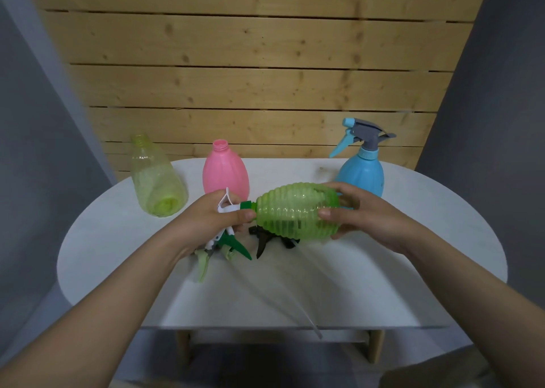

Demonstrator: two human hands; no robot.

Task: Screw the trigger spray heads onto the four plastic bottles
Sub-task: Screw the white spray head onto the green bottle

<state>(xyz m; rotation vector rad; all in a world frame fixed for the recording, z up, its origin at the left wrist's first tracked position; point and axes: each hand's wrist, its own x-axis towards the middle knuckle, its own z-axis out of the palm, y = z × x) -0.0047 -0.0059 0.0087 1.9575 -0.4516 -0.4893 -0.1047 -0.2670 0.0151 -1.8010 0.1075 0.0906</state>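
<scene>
Both my hands are holding the ribbed green bottle (298, 212) sideways in the air above the white table (413, 240). My right hand (362, 213) is wrapping around the bottle's base end, thumb pressing on the near side and fingers curling over the far side. My left hand (218, 215) is closing around the white and green spray head (228, 210) at the bottle's neck, which is pointing to my left; the head's dark green collar is sitting against the mouth of the bottle, and its dark green trigger is sticking down below my palm. How far the collar is threaded on I am unable to tell.

Under the bottle, a black spray head (265, 237) is lying on the table, and just beside my left wrist a pale green spray head (206, 259) is lying too. Thin clear tubes are trailing from them toward the near edge.

Further back, a pale yellow-green clear bottle (156, 181) is standing at the left with an open neck, a pink bottle (225, 172) is standing near the middle, also uncapped, and a blue bottle (361, 175) is standing at the right with a blue and grey spray head (361, 135) fitted on top. A wooden plank wall (250, 63) is rising behind the table.
</scene>
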